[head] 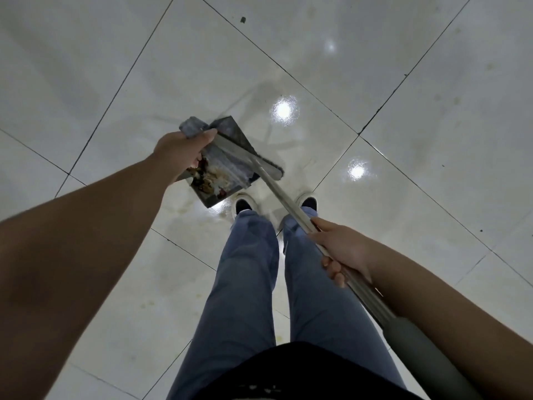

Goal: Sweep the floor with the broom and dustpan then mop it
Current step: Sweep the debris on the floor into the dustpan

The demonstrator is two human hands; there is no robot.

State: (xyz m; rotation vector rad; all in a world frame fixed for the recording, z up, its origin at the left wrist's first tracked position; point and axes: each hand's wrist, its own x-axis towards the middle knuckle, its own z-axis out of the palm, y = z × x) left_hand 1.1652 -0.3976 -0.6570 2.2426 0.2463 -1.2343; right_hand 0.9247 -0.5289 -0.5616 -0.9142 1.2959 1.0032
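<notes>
Dustpan (222,166) full of brownish debris (206,177), gripped by left hand (178,151) above white tiled floor (346,67). Right hand (340,249) wrapped round broom (277,183) handle, brush head over the pan's edge.

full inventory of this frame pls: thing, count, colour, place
dustpan: 1, grey, lifted above the floor at centre, gripped by its handle
debris: 1 pile, brown and white, inside the dustpan
broom: 1, silver pole with grey grip and dark bristles, running from lower right up to the dustpan; head at the pan's edge
floor: white glossy tiles with dark joints, yellowish stains near the feet, lamp reflections
dark speck: 1, black, on a tile at top centre
shoes: 2, dark with white soles, centre
jeans: 1 pair, blue, lower centre
left hand: grips the dustpan handle
right hand: grips the broom pole
</notes>
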